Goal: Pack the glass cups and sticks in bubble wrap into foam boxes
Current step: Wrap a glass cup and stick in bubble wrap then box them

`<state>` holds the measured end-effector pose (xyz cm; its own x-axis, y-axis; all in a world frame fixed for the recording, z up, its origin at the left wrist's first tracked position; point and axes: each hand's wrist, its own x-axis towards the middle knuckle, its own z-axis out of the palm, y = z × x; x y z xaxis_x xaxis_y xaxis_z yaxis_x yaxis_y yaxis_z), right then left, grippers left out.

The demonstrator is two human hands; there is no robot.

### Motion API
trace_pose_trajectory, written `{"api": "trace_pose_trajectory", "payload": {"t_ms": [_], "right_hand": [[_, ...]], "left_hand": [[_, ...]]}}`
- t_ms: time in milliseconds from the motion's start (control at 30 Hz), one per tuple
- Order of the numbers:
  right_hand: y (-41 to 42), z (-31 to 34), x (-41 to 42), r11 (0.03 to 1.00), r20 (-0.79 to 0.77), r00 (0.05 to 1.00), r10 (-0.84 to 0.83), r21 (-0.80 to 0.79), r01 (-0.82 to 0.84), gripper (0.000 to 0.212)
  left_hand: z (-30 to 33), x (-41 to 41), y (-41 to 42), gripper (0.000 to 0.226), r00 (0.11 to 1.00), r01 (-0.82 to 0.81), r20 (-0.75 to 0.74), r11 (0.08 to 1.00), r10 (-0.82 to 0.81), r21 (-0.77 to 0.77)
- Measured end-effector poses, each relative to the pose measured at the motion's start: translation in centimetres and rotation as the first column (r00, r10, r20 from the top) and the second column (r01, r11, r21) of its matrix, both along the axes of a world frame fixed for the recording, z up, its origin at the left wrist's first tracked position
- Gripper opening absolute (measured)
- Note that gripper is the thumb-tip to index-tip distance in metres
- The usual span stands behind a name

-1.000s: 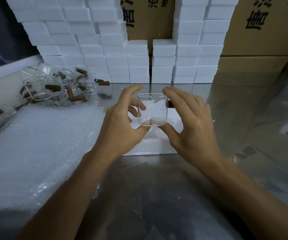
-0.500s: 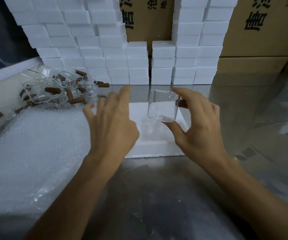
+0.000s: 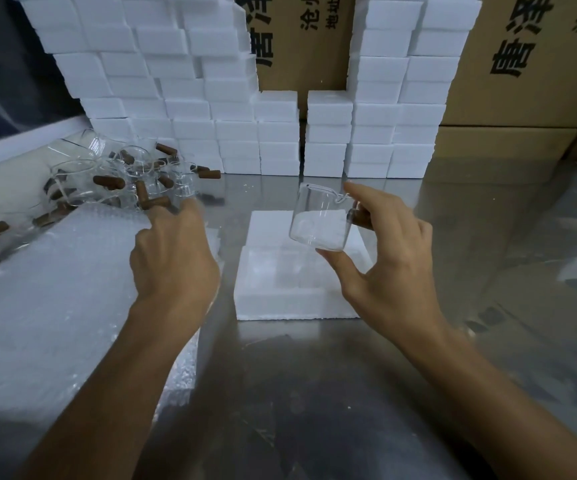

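Right hand (image 3: pixel 389 258): I pinch a glass cup (image 3: pixel 321 221) above the open foam box (image 3: pixel 280 299).
Left hand (image 3: pixel 174 251): fingers spread, left of the box.
Cartons (image 3: pixel 522 57): "唐泽" printed, behind.

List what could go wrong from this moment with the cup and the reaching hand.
The right hand pinches the bare glass cup, tilted above the open foam box; a slip could drop it unwrapped. The left hand reaches over the bubble wrap toward the pile of loose cups and might knock them together.
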<state>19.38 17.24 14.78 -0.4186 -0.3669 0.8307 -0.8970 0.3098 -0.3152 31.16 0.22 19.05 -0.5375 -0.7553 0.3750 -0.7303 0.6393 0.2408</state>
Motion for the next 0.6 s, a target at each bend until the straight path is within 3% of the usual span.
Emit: {"api": "trace_pose_trajectory", "payload": {"t_ms": [167,267,367,467,533,600], "right_hand": [[-0.1,0.0,0.0,1.0,-0.012,1.0,0.001,-0.006,-0.002,0.067],[0.0,-0.1,-0.1,1.0,-0.01,1.0,0.002,-0.002,-0.002,0.068],[-0.1,-0.1,-0.3,1.0,-0.009,1.0,-0.009,-0.014,0.009,0.068],[0.0,0.0,-0.4,0.996,0.008,1.0,-0.021,-0.082,0.022,0.065],[0.1,0.1,-0.6,0.988,0.055,0.998,-0.006,-0.154,0.015,0.063],[0.2,0.2,-0.8,0.976,0.111,0.994,0.02,-0.217,0.004,0.06]], "left_hand": [[-0.4,0.1,-0.6,0.04,0.996,-0.019,-0.085,1.0,0.018,-0.014],[-0.1,0.1,-0.7,0.038,0.976,-0.048,-0.217,0.994,0.026,-0.097],[0.9,0.2,-0.3,0.035,0.865,0.012,-0.468,0.939,-0.182,-0.343],[1.1,-0.1,0.9,0.031,0.682,0.059,-0.535,0.766,-0.499,-0.64],[0.7,-0.6,1.5,0.027,0.627,0.152,-0.505,0.729,-0.593,-0.667],[-0.3,-1.1,1.7,0.022,0.622,0.272,-0.499,0.764,-0.603,-0.584]]}}
